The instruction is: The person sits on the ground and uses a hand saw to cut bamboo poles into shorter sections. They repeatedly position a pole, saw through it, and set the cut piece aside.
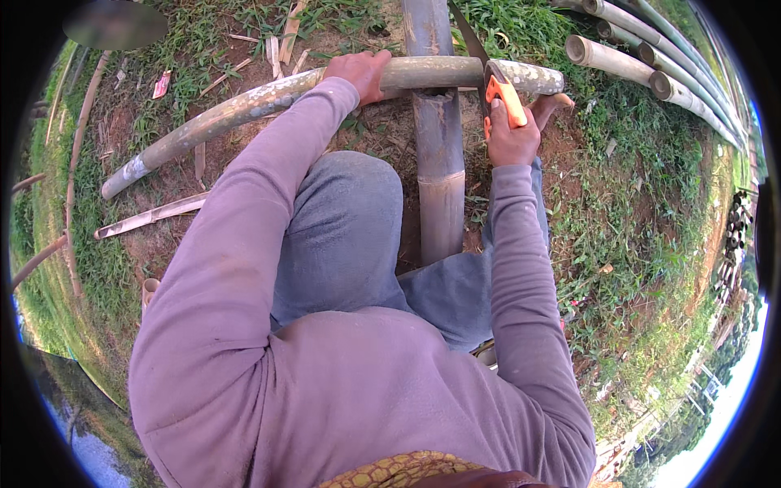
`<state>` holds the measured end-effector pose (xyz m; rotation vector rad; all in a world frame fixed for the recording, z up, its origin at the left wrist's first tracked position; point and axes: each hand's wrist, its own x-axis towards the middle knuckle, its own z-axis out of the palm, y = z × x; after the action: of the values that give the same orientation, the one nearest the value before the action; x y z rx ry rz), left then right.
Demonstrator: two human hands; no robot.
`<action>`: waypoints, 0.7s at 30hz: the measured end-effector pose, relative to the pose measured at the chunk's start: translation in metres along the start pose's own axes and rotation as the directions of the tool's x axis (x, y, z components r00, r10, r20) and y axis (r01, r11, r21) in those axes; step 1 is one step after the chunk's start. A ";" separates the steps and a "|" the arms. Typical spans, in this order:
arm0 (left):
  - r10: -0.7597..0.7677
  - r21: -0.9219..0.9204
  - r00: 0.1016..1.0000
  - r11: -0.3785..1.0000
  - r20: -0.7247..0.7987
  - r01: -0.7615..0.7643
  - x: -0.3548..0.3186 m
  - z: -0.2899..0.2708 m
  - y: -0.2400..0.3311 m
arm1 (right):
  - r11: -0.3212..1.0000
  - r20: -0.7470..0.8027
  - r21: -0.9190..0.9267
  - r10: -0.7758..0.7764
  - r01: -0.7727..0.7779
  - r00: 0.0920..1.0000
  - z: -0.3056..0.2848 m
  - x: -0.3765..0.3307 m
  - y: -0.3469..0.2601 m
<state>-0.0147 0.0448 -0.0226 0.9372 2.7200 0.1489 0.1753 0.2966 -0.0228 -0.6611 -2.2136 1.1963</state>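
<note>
A long bamboo pole lies crosswise over a thicker, darker bamboo piece that runs away from me. My left hand is closed over the pole, left of where the two cross. In my right hand is a hand saw with an orange handle, my fingers wrapped round the grip. Its dark blade points away from me and stands against the pole, just right of the crossing. How deep the blade sits in the bamboo cannot be made out. The pole's short end sticks out right of the saw.
Several cut bamboo poles lie in a pile at the far right. Split bamboo strips are scattered on the grass and bare soil to the left. My bent knee is close to the thick bamboo. A bare foot rests beyond my right hand.
</note>
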 end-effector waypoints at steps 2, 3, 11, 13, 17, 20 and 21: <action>-0.032 -0.008 0.999 0.999 0.022 0.032 -0.003 -0.002 -0.003 | 0.999 0.046 0.021 0.025 -0.026 0.999 -0.009 -0.029 0.006; -0.049 0.003 0.999 0.999 0.021 0.049 -0.003 -0.007 -0.009 | 0.992 0.061 0.029 0.124 -0.126 0.990 -0.030 -0.061 -0.010; -0.049 0.005 0.997 0.999 0.053 0.049 -0.003 0.003 -0.013 | 0.990 0.042 0.019 0.137 -0.138 0.990 -0.079 -0.138 -0.012; -0.009 0.002 0.999 1.000 0.049 0.009 0.000 -0.001 0.000 | 1.000 0.021 -0.012 0.021 -0.020 1.000 -0.020 -0.046 -0.004; -0.009 0.005 0.999 1.000 0.044 0.009 -0.007 -0.004 -0.001 | 0.995 0.029 0.026 0.091 -0.092 0.995 -0.010 -0.027 -0.012; -0.061 0.009 0.998 0.998 0.023 0.061 0.001 0.001 -0.021 | 0.991 0.079 0.039 0.123 -0.126 0.989 -0.090 -0.141 -0.024; -0.074 0.000 0.997 0.997 0.037 0.075 -0.006 0.012 -0.019 | 0.947 0.140 0.100 0.289 -0.304 0.947 -0.120 -0.175 -0.046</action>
<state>-0.0184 0.0261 -0.0366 0.8285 2.7158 0.1176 0.3749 0.2342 0.0342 -0.9171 -2.1728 1.5467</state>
